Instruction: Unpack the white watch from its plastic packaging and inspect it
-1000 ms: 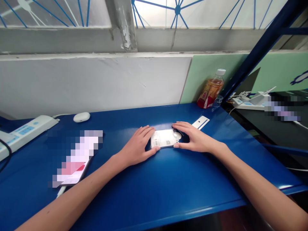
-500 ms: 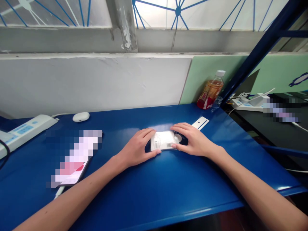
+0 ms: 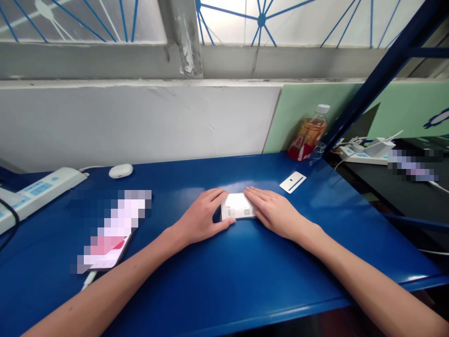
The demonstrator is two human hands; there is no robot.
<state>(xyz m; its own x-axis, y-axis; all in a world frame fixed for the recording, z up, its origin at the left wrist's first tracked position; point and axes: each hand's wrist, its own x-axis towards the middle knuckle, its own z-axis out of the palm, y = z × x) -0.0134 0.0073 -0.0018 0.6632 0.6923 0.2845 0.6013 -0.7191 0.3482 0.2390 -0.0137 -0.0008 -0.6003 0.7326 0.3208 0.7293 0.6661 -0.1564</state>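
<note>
A flat white packet (image 3: pixel 239 205) in clear, shiny wrapping lies on the blue desk, with small printed codes along its near edge. At its left end is my left hand (image 3: pixel 201 215), fingers at the far edge and thumb at the near edge, holding it. My right hand (image 3: pixel 275 209) lies palm down over the right end, its fingers stretched out flat and covering that part. A white card (image 3: pixel 293 182) with a dark stripe rests behind my right hand, apart from it.
On the left are a phone (image 3: pixel 115 229) on a cable, a white power strip (image 3: pixel 42 192) and a white earbud case (image 3: pixel 121 171). A drink bottle (image 3: pixel 308 133) stands at the back right, near a blue slanted post (image 3: pixel 372 70). The desk's front edge (image 3: pixel 280 318) runs below my arms.
My right hand has gone from thumb and fingers around the packet's right end to lying flat over it, hiding the round patch there. The card now shows whole. My left hand keeps its hold.
</note>
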